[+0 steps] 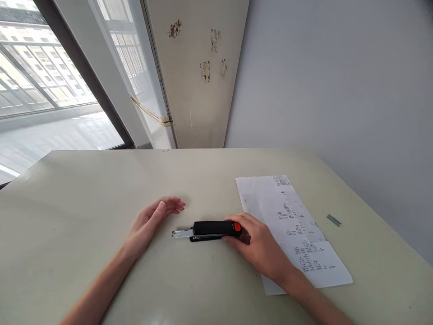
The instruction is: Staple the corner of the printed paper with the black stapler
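A black stapler (pixel 213 229) with a red piece at its right end lies on the pale table (pixel 111 203). Its metal staple tray (pixel 182 233) sticks out to the left. My right hand (pixel 259 243) grips the stapler's right end between thumb and fingers. My left hand (pixel 152 221) rests on the table to the left of the tray, fingers loosely curved and apart from the thumb, holding nothing. A printed sheet of paper (pixel 264 198) lies to the right, partly under my right hand and forearm. Whether the tray holds staples is too small to tell.
A small grey-green strip (pixel 333 220), perhaps staples, lies right of the paper. Behind the table stands a cream cabinet-like panel (pixel 199 108) with brown marks. A grey wall (pixel 324 90) runs along the right side, and a window (pixel 37 76) is at the left.
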A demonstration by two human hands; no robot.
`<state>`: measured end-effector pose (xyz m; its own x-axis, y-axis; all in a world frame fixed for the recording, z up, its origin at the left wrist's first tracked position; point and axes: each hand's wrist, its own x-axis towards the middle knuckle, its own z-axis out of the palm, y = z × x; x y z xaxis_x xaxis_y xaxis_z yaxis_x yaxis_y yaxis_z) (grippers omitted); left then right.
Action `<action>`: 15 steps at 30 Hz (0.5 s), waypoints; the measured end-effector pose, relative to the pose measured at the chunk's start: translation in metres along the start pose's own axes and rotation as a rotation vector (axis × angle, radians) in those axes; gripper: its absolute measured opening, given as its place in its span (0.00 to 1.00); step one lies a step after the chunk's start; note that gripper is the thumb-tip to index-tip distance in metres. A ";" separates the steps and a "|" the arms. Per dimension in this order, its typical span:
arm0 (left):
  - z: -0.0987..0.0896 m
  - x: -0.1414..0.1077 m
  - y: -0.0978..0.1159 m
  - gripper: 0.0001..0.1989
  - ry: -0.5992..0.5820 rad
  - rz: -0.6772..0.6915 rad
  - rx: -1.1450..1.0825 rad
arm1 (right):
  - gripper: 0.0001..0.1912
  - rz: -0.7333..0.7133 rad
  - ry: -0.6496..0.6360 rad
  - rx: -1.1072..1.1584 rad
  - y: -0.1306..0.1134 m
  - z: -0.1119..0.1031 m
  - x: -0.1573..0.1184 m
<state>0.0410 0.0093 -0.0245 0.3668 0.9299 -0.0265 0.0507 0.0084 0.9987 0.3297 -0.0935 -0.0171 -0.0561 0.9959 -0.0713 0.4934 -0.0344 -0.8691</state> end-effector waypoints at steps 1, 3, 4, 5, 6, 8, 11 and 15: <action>0.003 0.000 0.001 0.29 0.041 -0.025 -0.033 | 0.13 -0.018 0.005 -0.009 -0.001 0.001 0.000; 0.008 -0.001 0.004 0.29 0.102 -0.071 -0.081 | 0.14 0.014 -0.007 0.043 -0.002 0.002 -0.001; 0.010 -0.001 0.005 0.29 0.126 -0.093 -0.115 | 0.16 0.058 -0.023 0.101 -0.003 0.003 -0.002; 0.013 -0.002 0.006 0.28 0.145 -0.112 -0.163 | 0.18 0.116 -0.046 0.172 -0.003 0.003 -0.002; 0.015 -0.002 0.006 0.27 0.153 -0.130 -0.230 | 0.20 0.181 -0.073 0.249 -0.004 0.002 -0.003; 0.021 -0.005 0.006 0.25 0.143 -0.176 -0.420 | 0.23 0.301 -0.120 0.397 -0.005 0.000 -0.004; 0.035 -0.010 0.005 0.26 0.081 -0.319 -0.764 | 0.26 0.432 -0.172 0.609 -0.007 -0.005 -0.004; 0.057 -0.018 0.007 0.29 0.054 -0.484 -1.050 | 0.26 0.543 -0.327 0.818 -0.013 -0.012 -0.005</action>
<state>0.0874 -0.0282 -0.0194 0.4783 0.7602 -0.4397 -0.6310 0.6457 0.4300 0.3337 -0.0970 -0.0001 -0.2957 0.7620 -0.5761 -0.2107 -0.6403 -0.7387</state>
